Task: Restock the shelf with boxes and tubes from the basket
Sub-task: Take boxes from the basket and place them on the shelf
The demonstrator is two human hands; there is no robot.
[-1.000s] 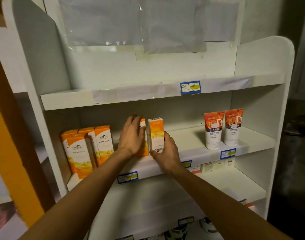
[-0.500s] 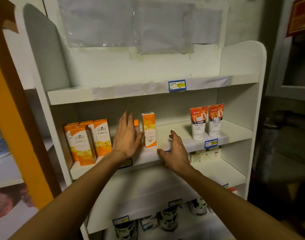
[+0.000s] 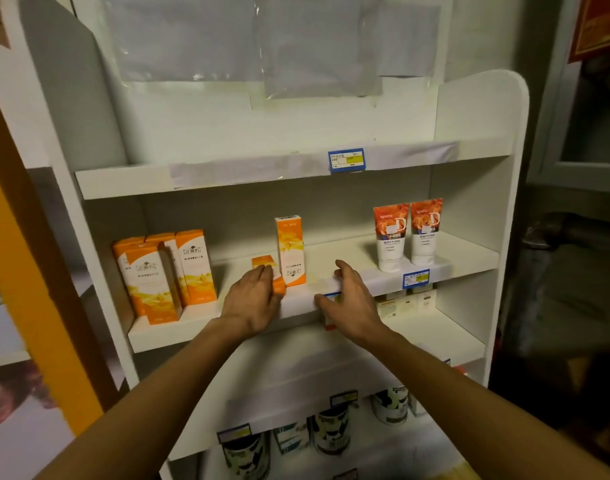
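Your left hand [image 3: 253, 301] holds the small orange box [image 3: 266, 268] at nine o'clock of the tall box [image 3: 290, 251], tucking it close. Your right hand [image 3: 348, 299] rests open and empty at the shelf [image 3: 469, 261] edge.

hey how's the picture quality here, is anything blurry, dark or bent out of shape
Head view: the right edge falls into deep shadow; the white shelf unit bows from wide-angle distortion; the left hand and small orange box look motion-smeared; the two tubes stay readable.

3 orange boxes [image 3: 165, 271] upright left, 1 tall box [image 3: 289, 251] mid-shelf, 2 tubes [image 3: 409, 233] right.
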